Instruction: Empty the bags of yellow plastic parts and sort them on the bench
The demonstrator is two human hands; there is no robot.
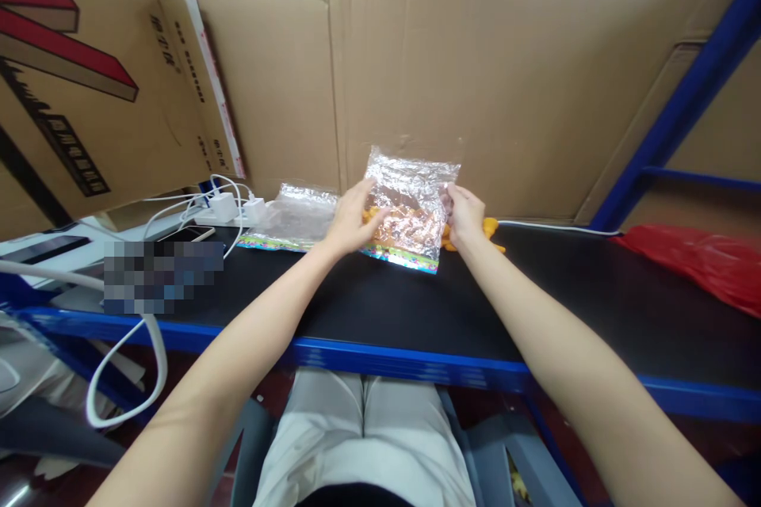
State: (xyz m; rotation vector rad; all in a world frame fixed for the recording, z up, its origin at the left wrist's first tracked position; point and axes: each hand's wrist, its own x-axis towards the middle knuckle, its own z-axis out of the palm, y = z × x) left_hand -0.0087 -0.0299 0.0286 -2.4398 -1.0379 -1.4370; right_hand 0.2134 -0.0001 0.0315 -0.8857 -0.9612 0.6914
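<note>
A clear crinkly plastic bag (410, 202) with a coloured strip along its bottom edge stands upright at the back of the black table (416, 309). Orange items show through it and beside it (491, 230). My left hand (353, 218) grips the bag's left edge with fingers spread over its front. My right hand (464, 214) pinches the bag's right edge. A pile of flat empty bags (294, 218) of the same kind lies just left of my left hand.
Cardboard sheets (476, 71) wall the back and a printed cardboard box (89, 79) stands at the left. White chargers and cables (223, 210) and a phone (190, 234) lie at the left. A red plastic bag (701, 261) lies at the right. Blue shelf frame (683, 111) rises right.
</note>
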